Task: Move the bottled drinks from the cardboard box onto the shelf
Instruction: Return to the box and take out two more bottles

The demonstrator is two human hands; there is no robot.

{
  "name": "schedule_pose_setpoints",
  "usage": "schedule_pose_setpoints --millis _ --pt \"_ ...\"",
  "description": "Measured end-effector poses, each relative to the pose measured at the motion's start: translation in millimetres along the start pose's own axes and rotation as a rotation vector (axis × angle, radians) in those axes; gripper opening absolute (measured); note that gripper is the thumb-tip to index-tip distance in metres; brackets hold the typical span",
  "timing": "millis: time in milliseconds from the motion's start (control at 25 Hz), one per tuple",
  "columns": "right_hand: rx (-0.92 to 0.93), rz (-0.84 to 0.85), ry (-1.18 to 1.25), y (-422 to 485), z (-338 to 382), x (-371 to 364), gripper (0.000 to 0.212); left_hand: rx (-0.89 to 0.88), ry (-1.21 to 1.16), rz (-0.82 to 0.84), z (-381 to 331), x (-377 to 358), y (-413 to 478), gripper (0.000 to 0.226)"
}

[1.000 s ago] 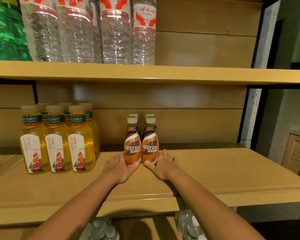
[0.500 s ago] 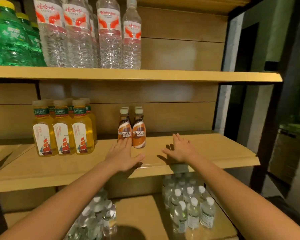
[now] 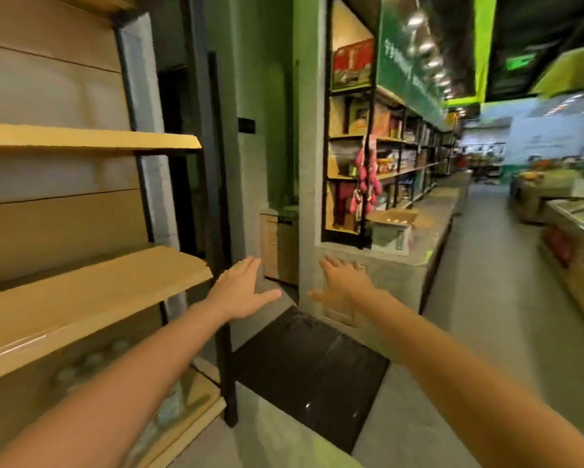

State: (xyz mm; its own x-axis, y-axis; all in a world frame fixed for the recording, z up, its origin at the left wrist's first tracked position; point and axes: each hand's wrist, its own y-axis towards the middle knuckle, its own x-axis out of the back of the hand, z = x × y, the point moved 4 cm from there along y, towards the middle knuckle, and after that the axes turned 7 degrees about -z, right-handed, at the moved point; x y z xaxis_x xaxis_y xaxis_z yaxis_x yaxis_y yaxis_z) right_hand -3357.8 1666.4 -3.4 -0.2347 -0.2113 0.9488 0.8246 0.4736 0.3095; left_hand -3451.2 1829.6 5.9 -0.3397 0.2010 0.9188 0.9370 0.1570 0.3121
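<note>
Left hand, right hand: both grips spread flat, empty, mid-air just past shelf end. Cardboard box: flaps open, on grey desk further off; bottled drinks inside too blurred to confirm. Rec: step close first, then lift btls upright, one per hand.

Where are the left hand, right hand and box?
left hand (image 3: 240, 293): head view, back of hand.
right hand (image 3: 344, 285): head view, back of hand.
box (image 3: 386, 235): head view, front wall.
</note>
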Motion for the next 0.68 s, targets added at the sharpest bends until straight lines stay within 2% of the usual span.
schedule_pose_setpoints --millis 160,320,480,680 --pt "-0.171 0.004 0.003 -28 -143 12 0.083 -0.177 0.003 0.057 -114 -62 56 0.087" --pt "-0.285 -0.007 -0.051 -43 -284 19 0.085 -0.349 -0.048 0.089 -230 -125 118 0.078" --pt "-0.383 0.007 -0.097 -42 -408 33 0.082 -0.373 -0.087 0.082 -332 -171 192 0.077" --pt "-0.393 0.003 -0.098 -2 -514 20 0.08 -0.355 -0.008 0.081 -414 -217 276 0.082"
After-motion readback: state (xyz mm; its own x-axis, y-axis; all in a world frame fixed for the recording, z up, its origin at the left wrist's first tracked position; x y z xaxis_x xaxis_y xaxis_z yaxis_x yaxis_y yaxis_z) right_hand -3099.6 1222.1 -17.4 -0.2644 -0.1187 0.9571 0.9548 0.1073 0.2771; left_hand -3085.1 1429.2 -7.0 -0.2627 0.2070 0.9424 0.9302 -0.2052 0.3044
